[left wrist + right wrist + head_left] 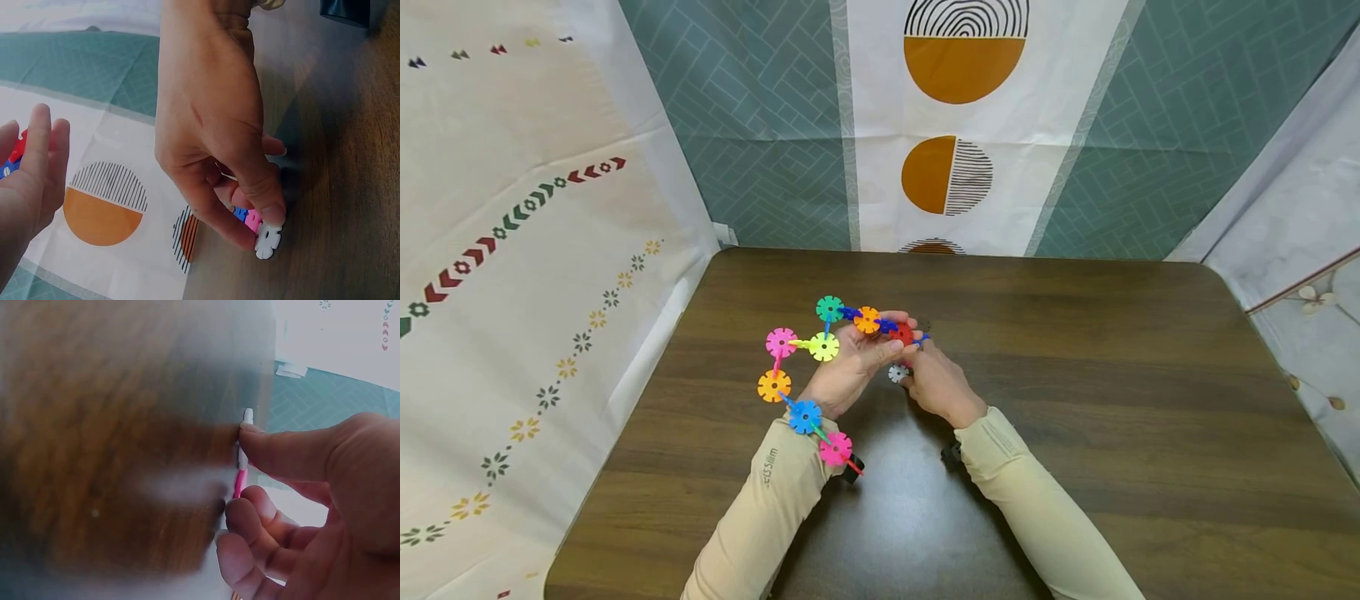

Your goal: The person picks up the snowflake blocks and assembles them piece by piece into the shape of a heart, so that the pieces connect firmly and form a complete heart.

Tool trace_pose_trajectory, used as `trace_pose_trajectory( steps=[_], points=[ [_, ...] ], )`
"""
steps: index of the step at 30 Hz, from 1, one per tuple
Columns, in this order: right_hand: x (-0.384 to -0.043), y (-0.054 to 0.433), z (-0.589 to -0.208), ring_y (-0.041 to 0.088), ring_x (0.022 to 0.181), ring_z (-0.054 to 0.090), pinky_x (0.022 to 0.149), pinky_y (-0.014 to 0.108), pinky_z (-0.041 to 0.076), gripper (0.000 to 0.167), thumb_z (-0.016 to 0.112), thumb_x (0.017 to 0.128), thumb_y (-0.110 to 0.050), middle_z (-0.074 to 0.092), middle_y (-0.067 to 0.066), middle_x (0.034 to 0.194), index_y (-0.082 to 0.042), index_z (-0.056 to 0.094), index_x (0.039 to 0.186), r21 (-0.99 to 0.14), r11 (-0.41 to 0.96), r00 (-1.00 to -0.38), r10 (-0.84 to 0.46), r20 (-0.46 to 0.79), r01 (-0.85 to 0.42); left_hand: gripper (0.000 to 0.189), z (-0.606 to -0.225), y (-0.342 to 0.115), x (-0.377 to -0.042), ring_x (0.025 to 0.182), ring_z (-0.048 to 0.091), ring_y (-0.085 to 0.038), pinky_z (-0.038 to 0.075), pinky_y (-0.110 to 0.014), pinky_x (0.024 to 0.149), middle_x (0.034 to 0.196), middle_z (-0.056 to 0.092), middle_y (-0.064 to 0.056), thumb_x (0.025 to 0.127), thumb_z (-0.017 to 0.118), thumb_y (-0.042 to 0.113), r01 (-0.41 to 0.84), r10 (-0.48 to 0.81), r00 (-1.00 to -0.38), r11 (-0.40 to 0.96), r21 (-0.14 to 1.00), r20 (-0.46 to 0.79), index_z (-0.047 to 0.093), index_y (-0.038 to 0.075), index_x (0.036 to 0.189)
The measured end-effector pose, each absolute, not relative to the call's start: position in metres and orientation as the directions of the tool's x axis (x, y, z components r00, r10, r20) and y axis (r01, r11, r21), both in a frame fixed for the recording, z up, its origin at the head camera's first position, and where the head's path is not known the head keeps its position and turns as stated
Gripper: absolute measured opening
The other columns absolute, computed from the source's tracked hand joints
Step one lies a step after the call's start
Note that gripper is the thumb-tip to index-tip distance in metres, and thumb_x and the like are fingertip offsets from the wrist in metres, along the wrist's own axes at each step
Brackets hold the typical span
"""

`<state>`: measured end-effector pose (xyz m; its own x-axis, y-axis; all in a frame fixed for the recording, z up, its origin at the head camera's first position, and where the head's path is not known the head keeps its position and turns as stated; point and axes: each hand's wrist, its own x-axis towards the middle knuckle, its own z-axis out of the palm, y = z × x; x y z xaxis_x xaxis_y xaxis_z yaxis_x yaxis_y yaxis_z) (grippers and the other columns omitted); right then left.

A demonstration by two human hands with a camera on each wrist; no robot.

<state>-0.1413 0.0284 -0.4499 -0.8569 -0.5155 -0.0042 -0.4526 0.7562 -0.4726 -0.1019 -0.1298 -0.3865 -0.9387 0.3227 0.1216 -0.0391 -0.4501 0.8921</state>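
Observation:
A chain of colourful notched plastic discs [823, 347] drapes over my left hand [842, 375] and sleeve, down to a pink disc [836, 448] near the wrist. My left thumb and fingers hold the red disc [901, 334] at its far end. To the right, my right hand [942, 385] pinches a white disc [267, 241] between thumb and fingers. In the left wrist view, a pink piece [252, 220] and a blue piece [240, 214] sit against that white disc. The right wrist view shows it edge-on; the right fingers partly hide the pieces behind it.
Both hands are above a brown wood-grain table [1112, 400]. Patterned cloths hang behind and at both sides, including a green and white one [775, 125] at the back. A black wrist strap [853, 468] shows at the left cuff, another black item [951, 455] at the right.

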Motion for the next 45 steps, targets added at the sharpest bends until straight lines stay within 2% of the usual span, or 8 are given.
trace_pose_trajectory(
  steps=[5,9,14,22,25,30,39,45],
  points=[
    [-0.142,0.030,-0.450,0.023,0.096,0.055,0.086,0.040,0.053,0.050,0.075,0.085,-0.009,0.053,0.010,0.112,-0.009,0.054,0.130,-0.515,0.753,-0.862,-0.505,-0.055,-0.408,0.037,-0.387,-0.130,-0.102,0.121,0.056,-0.036,0.044,-0.041,0.102,0.125,0.058,-0.020,0.095,0.054,-0.006,-0.027,0.321,-0.937,-0.452,0.891,0.135,0.046,-0.013,0.131],
    [-0.141,0.033,-0.448,0.019,0.078,0.054,0.071,0.034,0.052,0.029,0.073,0.088,-0.012,0.056,0.004,0.093,-0.008,0.057,0.112,-0.607,0.718,-0.873,-0.481,-0.080,-0.340,0.035,-0.386,-0.130,-0.102,0.122,0.052,-0.043,0.044,-0.039,0.103,0.122,0.062,-0.015,0.096,0.053,-0.005,0.000,0.311,-0.938,-0.437,0.899,0.151,0.047,-0.013,0.130],
    [-0.137,0.043,-0.441,0.018,0.065,0.052,0.058,0.030,0.046,0.016,0.068,0.092,-0.017,0.057,0.002,0.077,-0.007,0.057,0.100,-0.765,0.589,-0.903,-0.430,-0.024,-0.260,0.034,-0.387,-0.130,-0.103,0.120,0.056,-0.033,0.039,-0.040,0.107,0.118,0.065,-0.010,0.097,0.051,-0.004,0.021,0.295,-0.942,-0.416,0.909,0.157,0.048,-0.012,0.130],
    [-0.123,0.064,-0.416,0.033,0.082,0.064,0.073,0.039,0.056,0.019,0.058,0.098,-0.018,0.066,0.016,0.094,-0.006,0.047,0.107,-0.933,0.263,-0.938,-0.307,0.159,-0.244,0.028,-0.384,-0.128,-0.103,0.117,0.057,-0.028,0.039,-0.042,0.107,0.116,0.066,-0.007,0.098,0.052,-0.002,0.055,0.264,-0.950,-0.378,0.924,0.164,0.055,-0.006,0.126],
    [-0.115,0.069,-0.407,0.027,0.081,0.065,0.076,0.041,0.056,0.021,0.060,0.097,-0.018,0.067,0.016,0.093,-0.005,0.047,0.106,-0.941,0.183,-0.932,-0.283,0.227,-0.285,0.027,-0.384,-0.127,-0.104,0.117,0.057,-0.028,0.040,-0.041,0.106,0.118,0.066,-0.010,0.098,0.052,-0.001,0.056,0.259,-0.952,-0.378,0.924,0.163,0.058,0.000,0.124],
    [-0.105,0.072,-0.398,0.019,0.077,0.064,0.069,0.030,0.052,0.020,0.063,0.095,-0.017,0.068,0.007,0.089,-0.006,0.050,0.105,-0.934,0.166,-0.923,-0.281,0.261,-0.315,0.026,-0.385,-0.125,-0.104,0.115,0.058,-0.024,0.039,-0.040,0.106,0.118,0.065,-0.011,0.098,0.051,-0.001,0.050,0.253,-0.955,-0.377,0.925,0.155,0.060,0.004,0.122],
    [-0.087,0.066,-0.365,0.020,0.075,0.062,0.067,0.034,0.051,0.016,0.062,0.094,-0.003,0.067,0.011,0.085,0.001,0.050,0.104,-0.910,0.216,-0.912,-0.295,0.285,-0.354,0.027,-0.383,-0.123,-0.103,0.115,0.058,-0.024,0.036,-0.041,0.108,0.114,0.067,-0.005,0.099,0.050,-0.002,0.046,0.260,-0.952,-0.394,0.918,0.159,0.057,-0.003,0.125],
    [-0.085,0.064,-0.361,0.029,0.076,0.061,0.068,0.033,0.050,0.015,0.062,0.093,-0.002,0.066,0.010,0.084,0.000,0.050,0.102,-0.899,0.214,-0.903,-0.293,0.313,-0.381,0.025,-0.382,-0.122,-0.103,0.114,0.058,-0.024,0.032,-0.044,0.111,0.112,0.069,-0.006,0.099,0.050,-0.001,0.048,0.259,-0.951,-0.417,0.908,0.170,0.058,-0.003,0.123]
  ],
)
